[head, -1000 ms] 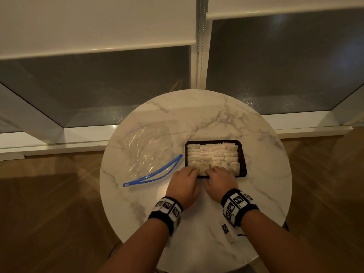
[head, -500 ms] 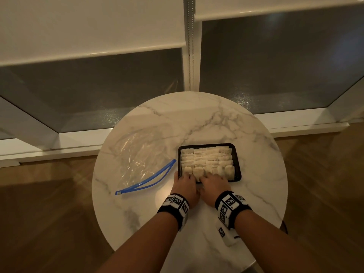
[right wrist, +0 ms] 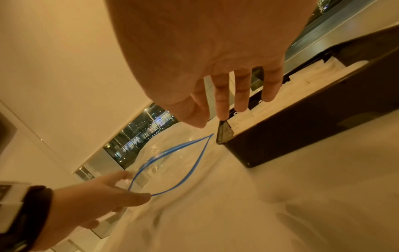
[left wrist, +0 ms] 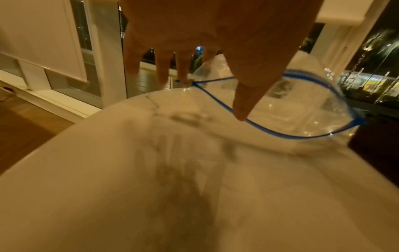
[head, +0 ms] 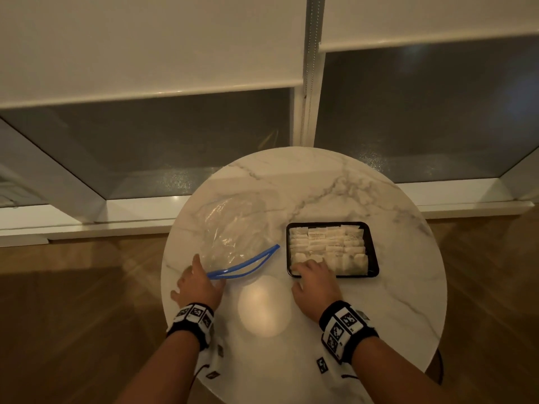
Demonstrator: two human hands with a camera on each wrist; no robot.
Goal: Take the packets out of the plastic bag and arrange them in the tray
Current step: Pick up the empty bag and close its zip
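A round marble table stands on a wood floor. Far behind, two windows are dark under half-lowered white blinds. Warm, dim light glares off the tabletop.

table: glossy veined marble | plastic bag: clear crinkled film | tray: black plastic | floor: wood

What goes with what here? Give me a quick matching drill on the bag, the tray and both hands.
Column A:
1. plastic bag
2. tray
3. left hand
4. right hand

Column B:
a. black, filled with white packets
b. fingers over the tray's near left corner
c. clear, blue-edged mouth gaping
d. at the near end of the bag's mouth

Pairs: 1-c, 2-a, 3-d, 4-b
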